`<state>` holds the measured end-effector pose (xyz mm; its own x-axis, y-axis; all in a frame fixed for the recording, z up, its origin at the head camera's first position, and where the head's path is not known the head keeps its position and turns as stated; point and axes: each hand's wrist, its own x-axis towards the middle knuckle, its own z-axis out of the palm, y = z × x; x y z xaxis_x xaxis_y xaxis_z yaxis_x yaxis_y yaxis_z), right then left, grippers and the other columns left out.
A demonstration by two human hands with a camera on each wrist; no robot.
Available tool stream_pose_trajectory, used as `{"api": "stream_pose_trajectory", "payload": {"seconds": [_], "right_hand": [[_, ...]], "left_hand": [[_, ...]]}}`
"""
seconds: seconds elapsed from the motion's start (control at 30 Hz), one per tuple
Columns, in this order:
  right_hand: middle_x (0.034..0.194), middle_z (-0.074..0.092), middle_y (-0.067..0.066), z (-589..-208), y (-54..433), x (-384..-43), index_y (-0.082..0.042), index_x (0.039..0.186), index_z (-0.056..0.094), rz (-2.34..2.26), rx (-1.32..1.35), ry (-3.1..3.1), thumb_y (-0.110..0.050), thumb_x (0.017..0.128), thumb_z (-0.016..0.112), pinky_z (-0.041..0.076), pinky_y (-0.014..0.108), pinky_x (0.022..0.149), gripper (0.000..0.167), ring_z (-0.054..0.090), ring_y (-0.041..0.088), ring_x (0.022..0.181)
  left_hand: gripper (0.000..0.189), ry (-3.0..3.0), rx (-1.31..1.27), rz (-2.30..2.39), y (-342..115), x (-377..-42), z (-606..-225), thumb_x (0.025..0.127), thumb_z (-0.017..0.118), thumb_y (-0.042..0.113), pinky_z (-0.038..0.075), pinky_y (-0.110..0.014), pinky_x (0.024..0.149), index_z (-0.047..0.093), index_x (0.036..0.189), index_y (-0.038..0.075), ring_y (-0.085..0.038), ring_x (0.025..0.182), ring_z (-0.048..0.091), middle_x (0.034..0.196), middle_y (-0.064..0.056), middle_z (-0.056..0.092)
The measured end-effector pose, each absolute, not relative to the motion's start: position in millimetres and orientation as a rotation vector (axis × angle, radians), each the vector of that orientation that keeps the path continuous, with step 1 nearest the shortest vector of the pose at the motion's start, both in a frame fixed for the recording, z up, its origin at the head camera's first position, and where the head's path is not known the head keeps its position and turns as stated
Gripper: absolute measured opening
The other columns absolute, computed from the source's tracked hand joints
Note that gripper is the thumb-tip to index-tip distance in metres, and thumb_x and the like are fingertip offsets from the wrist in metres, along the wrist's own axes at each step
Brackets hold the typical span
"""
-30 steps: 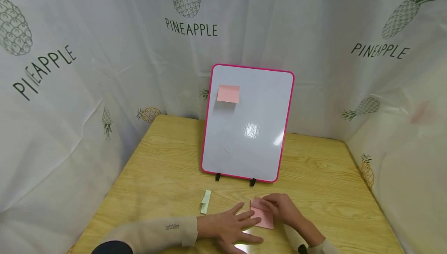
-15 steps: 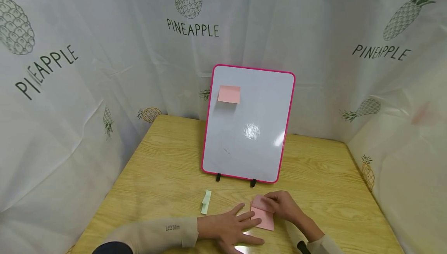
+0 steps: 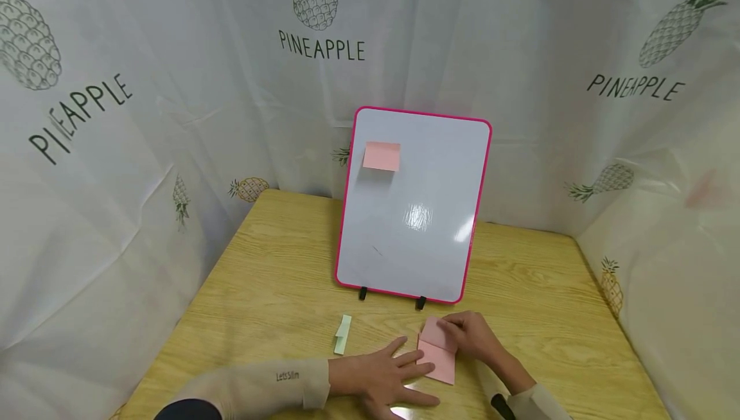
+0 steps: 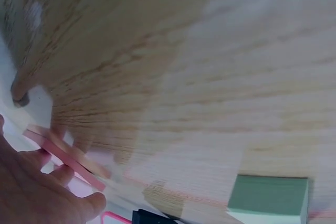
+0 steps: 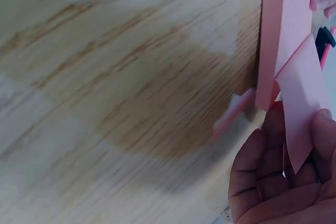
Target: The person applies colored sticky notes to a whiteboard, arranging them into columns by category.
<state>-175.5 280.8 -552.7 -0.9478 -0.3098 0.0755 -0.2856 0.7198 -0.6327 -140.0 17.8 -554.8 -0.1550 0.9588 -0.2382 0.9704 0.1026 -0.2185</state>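
Note:
A pad of pink sticky notes lies on the table in front of the whiteboard. My left hand spreads its fingers, with fingertips pressing on the pad's left side. Between thumb and fingers, my right hand pinches the pad's top sticky note, which is raised and folded back toward the board. In the right wrist view, this bent sheet still joins the thick pad along a crease. The left wrist view shows the pad's edge beyond the left fingers.
A whiteboard with a pink frame stands tilted on black feet, one pink sticky note stuck at its upper left. Small green sticky notes lie left of the pad. Pineapple-print curtains surround the wooden table.
My right hand has moved slightly up and away, peeling the top pink note further back from the pad. The left hand stays in place on the pad.

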Motion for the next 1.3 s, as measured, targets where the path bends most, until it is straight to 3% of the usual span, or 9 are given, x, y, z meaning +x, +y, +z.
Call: {"api": "stream_pose_trajectory", "payload": {"seconds": [0.2,0.7,1.03,1.17,1.3], "right_hand": [[0.079,0.073,-0.004,-558.4,289.2,-178.9,-0.017,0.085,0.08,-1.107,-0.482,2.867,-0.019,0.097,0.063,0.04,0.021,0.058,0.02,0.046,-0.002,0.061],[0.06,0.057,-0.006,-557.8,296.5,-179.6,-0.016,0.078,0.076,-1.195,-0.419,2.842,-0.019,0.097,0.064,0.035,0.021,0.052,0.023,0.035,-0.002,0.053],[0.082,0.073,0.003,-554.7,301.0,-180.4,-0.01,0.096,0.08,-1.271,-0.195,2.844,-0.021,0.095,0.066,0.04,0.022,0.054,0.018,0.049,0.002,0.063],[0.1,0.076,0.011,-550.9,304.5,-179.8,-0.007,0.102,0.079,-1.286,-0.141,2.861,-0.021,0.095,0.067,0.047,0.022,0.062,0.02,0.059,0.0,0.078],[0.102,0.075,0.015,-542.3,309.4,-180.9,-0.004,0.108,0.077,-1.361,-0.093,2.854,-0.021,0.097,0.064,0.053,0.024,0.064,0.024,0.064,0.002,0.077]], "left_hand": [[0.068,2.31,2.031,-0.52,18.3,-140.8,-557.3,0.097,0.019,0.072,0.024,-0.05,0.118,-0.001,0.156,0.047,-0.021,0.153,0.015,0.167,0.002,0.01],[0.069,2.31,2.016,-0.546,19.8,-141.3,-561.9,0.095,0.016,0.074,0.023,-0.05,0.118,-0.005,0.155,0.048,-0.02,0.154,0.013,0.167,0.003,0.009],[0.068,2.366,2.029,-0.58,18.9,-138.2,-558.6,0.095,0.016,0.075,0.027,-0.049,0.116,0.003,0.155,0.049,-0.02,0.152,0.02,0.166,0.003,0.015],[0.067,2.37,2.022,-0.575,18.8,-137.5,-558.9,0.094,0.016,0.075,0.027,-0.049,0.116,0.004,0.155,0.049,-0.02,0.152,0.02,0.166,0.003,0.015],[0.066,2.367,2.007,-0.541,19.2,-136.9,-558.3,0.095,0.016,0.074,0.028,-0.05,0.116,0.006,0.155,0.049,-0.021,0.152,0.019,0.166,0.002,0.015]]}}
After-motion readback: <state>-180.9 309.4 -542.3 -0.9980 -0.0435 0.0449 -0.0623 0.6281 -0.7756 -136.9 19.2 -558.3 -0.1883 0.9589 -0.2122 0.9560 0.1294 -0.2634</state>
